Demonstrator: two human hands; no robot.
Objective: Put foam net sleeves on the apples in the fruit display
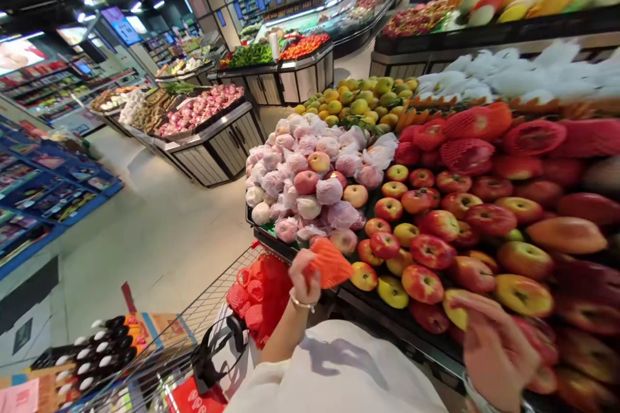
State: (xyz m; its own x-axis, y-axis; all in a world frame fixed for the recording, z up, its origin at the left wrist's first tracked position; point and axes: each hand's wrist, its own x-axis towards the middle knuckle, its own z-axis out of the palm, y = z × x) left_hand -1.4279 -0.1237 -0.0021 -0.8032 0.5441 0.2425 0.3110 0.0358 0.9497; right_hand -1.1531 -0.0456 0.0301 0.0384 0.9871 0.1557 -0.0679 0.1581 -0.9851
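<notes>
My left hand (304, 279) pinches an orange-red foam net sleeve (332, 263) by its left end, in front of the fruit display's edge. Low on the right, my right hand (501, 350) has its fingers bent around the right side of a yellow apple (455, 308) in the front of the pile. Its fingertips cover part of that apple. Red and yellow apples (422, 282) lie loose all about it. Below my left hand, a red bag (266, 293) with several red foam net sleeves sits at the shopping cart.
The wire shopping cart (213, 293) stands at the left, beside the display. Behind my left hand are wrapped pale pink fruits (290, 174), with yellow-green fruits (358, 103) farther back. Dark bottles with white caps (92, 348) stand lower left. An onion stand (203, 110) lies across the aisle.
</notes>
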